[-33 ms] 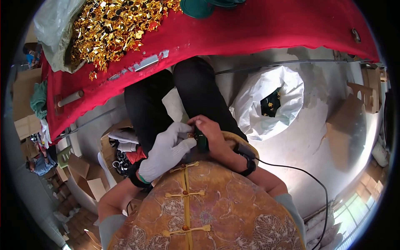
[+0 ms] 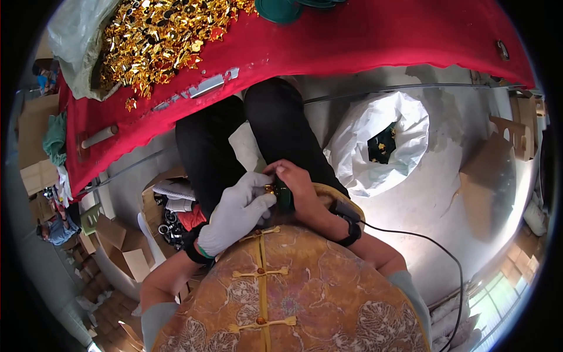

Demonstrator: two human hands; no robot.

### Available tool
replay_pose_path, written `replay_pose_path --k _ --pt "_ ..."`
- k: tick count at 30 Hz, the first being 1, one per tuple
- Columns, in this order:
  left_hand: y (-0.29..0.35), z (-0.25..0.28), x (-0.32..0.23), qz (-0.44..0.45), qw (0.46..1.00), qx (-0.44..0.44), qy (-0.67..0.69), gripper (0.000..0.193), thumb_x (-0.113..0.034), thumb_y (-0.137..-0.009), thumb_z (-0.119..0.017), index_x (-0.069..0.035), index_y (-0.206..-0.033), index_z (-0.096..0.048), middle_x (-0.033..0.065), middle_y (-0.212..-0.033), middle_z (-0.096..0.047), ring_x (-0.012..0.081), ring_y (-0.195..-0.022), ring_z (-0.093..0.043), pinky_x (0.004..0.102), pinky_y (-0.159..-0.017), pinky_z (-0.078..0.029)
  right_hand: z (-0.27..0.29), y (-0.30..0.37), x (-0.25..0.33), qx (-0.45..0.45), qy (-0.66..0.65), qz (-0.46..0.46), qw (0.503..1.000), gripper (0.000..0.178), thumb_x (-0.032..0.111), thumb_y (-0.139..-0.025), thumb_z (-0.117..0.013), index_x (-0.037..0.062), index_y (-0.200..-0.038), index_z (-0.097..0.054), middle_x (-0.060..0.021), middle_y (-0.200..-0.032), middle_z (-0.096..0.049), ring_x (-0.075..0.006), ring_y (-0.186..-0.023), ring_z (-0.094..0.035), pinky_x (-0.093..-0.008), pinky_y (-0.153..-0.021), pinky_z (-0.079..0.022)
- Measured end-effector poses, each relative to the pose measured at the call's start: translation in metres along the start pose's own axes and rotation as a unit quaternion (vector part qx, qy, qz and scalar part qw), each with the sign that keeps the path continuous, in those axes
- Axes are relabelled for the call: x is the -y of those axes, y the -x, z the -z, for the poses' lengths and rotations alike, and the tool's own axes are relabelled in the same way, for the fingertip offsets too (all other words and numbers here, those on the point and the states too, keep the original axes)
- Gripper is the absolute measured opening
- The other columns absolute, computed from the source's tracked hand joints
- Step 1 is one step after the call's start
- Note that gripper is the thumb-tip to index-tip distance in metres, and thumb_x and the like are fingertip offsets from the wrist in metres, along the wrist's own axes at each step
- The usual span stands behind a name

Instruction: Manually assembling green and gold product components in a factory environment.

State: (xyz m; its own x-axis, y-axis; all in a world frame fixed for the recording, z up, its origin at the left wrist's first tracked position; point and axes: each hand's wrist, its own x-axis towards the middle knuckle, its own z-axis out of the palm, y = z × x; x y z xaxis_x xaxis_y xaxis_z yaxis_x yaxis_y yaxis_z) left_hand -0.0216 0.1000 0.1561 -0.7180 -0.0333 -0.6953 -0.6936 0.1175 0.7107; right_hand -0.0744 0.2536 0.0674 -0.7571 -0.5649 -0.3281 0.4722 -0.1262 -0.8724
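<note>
Over my lap my left hand (image 2: 234,206), in a white knitted glove, pinches a small shiny gold piece (image 2: 269,189) between thumb and fingers. My bare right hand (image 2: 298,186) is closed around a dark green piece (image 2: 284,198), its far side hidden by the fingers. The gold piece sits right against the green one; whether they are joined I cannot tell. Beyond my knees, a heap of gold pieces (image 2: 158,44) spills from a pale sack (image 2: 82,64) onto the red-covered table (image 2: 363,35).
Dark green round items (image 2: 278,10) lie at the table's far edge. On the floor at right stands a white sack (image 2: 404,170) with green and gold pieces inside. Cartons (image 2: 120,243) are at left. A black cable (image 2: 422,236) runs from my right wrist.
My left hand has shifted very slightly, and a little more of the gold piece shows. My right hand has barely moved and keeps its grip on the green piece.
</note>
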Motion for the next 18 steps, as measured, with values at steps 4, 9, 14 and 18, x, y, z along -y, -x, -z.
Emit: replay_pose_path --k 4,9,14,18 --pt "0.0 -0.004 0.012 -0.116 0.983 -0.034 -0.141 0.035 0.004 -0.089 -0.065 0.002 -0.122 -0.057 0.0118 -0.08 -0.066 0.0155 -0.068 -0.068 0.03 -0.059 -0.053 -0.005 0.001 0.001 0.01 0.028 -0.026 0.999 0.04 0.026 -0.1 -0.042 -0.0067 -0.105 -0.065 -0.0088 -0.093 -0.065 -0.0142 -0.089 -0.055 -0.0287 -0.084 -0.044" --pt "-0.018 0.002 0.022 -0.339 0.886 -0.058 -0.31 0.04 0.009 -0.079 -0.066 0.001 -0.118 -0.059 0.0176 -0.084 -0.065 0.0341 -0.071 -0.068 0.0355 -0.061 -0.054 -0.001 -0.005 -0.008 0.009 0.021 -0.026 0.999 0.04 0.026 -0.1 -0.042 -0.0059 -0.102 -0.066 -0.0088 -0.093 -0.066 -0.0136 -0.09 -0.056 -0.0284 -0.085 -0.044" --pt "-0.028 0.01 0.012 -0.369 0.828 0.022 -0.422 0.041 0.005 -0.071 -0.068 0.001 -0.111 -0.06 0.0145 -0.08 -0.061 0.0362 -0.069 -0.064 0.04 -0.059 -0.054 0.001 -0.008 -0.013 0.004 -0.012 -0.011 1.0 0.037 0.022 -0.1 -0.042 -0.0056 -0.095 -0.066 -0.0099 -0.086 -0.064 -0.0151 -0.085 -0.055 -0.0312 -0.081 -0.045" --pt "-0.034 0.01 0.005 -0.439 0.755 0.042 -0.485 0.035 -0.003 -0.068 -0.069 0.0 -0.102 -0.058 0.0098 -0.076 -0.057 0.0307 -0.067 -0.063 0.0402 -0.056 -0.052 0.004 -0.007 -0.006 0.008 -0.085 -0.095 0.992 0.037 0.022 -0.099 -0.043 -0.005 -0.096 -0.069 -0.0099 -0.09 -0.068 -0.0167 -0.086 -0.059 -0.0325 -0.084 -0.046"
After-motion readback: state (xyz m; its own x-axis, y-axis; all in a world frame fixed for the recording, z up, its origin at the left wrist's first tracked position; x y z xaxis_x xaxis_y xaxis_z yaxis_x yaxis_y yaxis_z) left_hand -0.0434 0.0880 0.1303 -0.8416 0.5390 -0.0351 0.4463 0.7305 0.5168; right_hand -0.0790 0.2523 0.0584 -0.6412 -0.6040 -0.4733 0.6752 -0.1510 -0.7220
